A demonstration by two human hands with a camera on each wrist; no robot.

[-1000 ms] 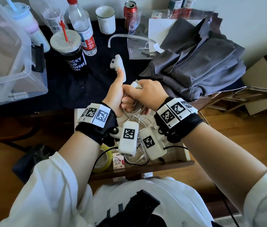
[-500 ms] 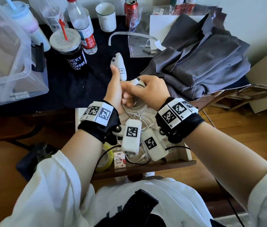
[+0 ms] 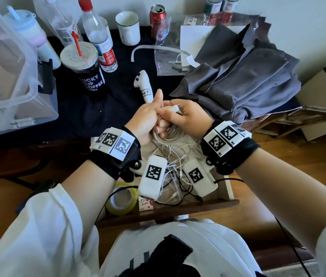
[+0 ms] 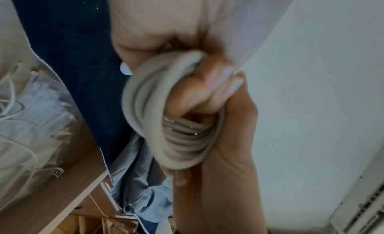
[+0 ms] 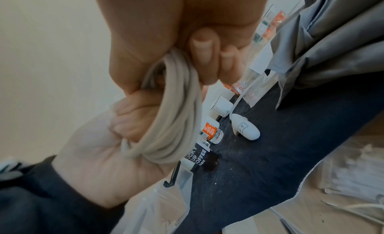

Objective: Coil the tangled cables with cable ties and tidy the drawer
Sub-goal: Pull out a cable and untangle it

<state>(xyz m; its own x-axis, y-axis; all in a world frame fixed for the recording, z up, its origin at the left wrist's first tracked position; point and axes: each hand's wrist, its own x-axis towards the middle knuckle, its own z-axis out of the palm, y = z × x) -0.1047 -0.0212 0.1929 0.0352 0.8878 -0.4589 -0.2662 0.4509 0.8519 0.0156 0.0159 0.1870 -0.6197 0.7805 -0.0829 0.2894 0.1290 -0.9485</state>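
Observation:
Above the open drawer (image 3: 229,188) both hands hold one coil of pale grey cable (image 3: 168,134). My left hand (image 3: 146,120) has its thumb up and its fingers curled through the loops (image 4: 197,98). My right hand (image 3: 186,114) grips the coil's top, fingers (image 5: 203,56) curled, with the cable's plug end (image 3: 177,106) pinched by the thumb. The coil (image 4: 166,122) (image 5: 172,122) is several turns thick. Below the hands a tangle of thin white cables (image 3: 170,156) lies in the drawer. A clear bag of white cable ties (image 4: 41,106) (image 5: 353,171) lies at the drawer's back.
A yellow tape roll (image 3: 122,196) and a small carton (image 3: 145,203) sit at the drawer's front left. On the dark-clothed table (image 3: 78,108) are a white controller (image 3: 144,84), a coffee cup (image 3: 86,70), bottles, a mug (image 3: 128,27), a grey garment (image 3: 238,80) and a clear bin (image 3: 8,76).
Both hands keep hold of the coil in much the same spot. The right hand has shifted its grip, and the plug end now lies on top by its thumb.

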